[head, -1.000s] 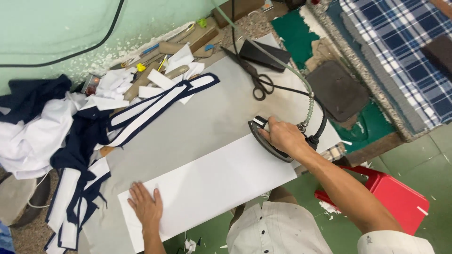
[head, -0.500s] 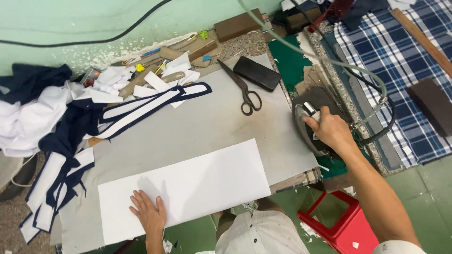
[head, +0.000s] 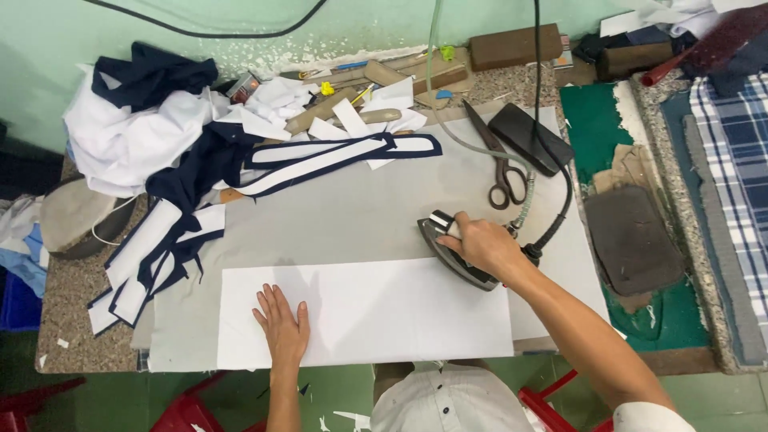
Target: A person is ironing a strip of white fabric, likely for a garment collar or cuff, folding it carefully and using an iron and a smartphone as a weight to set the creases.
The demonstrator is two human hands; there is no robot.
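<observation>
**Op:** Right hand (head: 482, 246) is wrapped tight round the iron (head: 458, 252), sole down at the white fabric panel (head: 364, 314)'s upper right corner, roughly 3 o'clock on the tabletop (head: 344, 216).

**Spotter:** And the left hand (head: 282, 326)?

**Op:** I see it flat, fingers spread, pinning the panel at 6 o'clock.

**Spotter:** Risks?

**Op:** I'd judge scorching if the iron sits, or the hose (head: 472, 148) snagging the scissors (head: 496, 164) at 1 o'clock. Right forearm runs diagonally, wrist bent.

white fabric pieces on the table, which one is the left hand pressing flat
The large plain white rectangle at the table's near edge, under the left hand. The others, farther back, are narrow strips with navy trim.
</observation>
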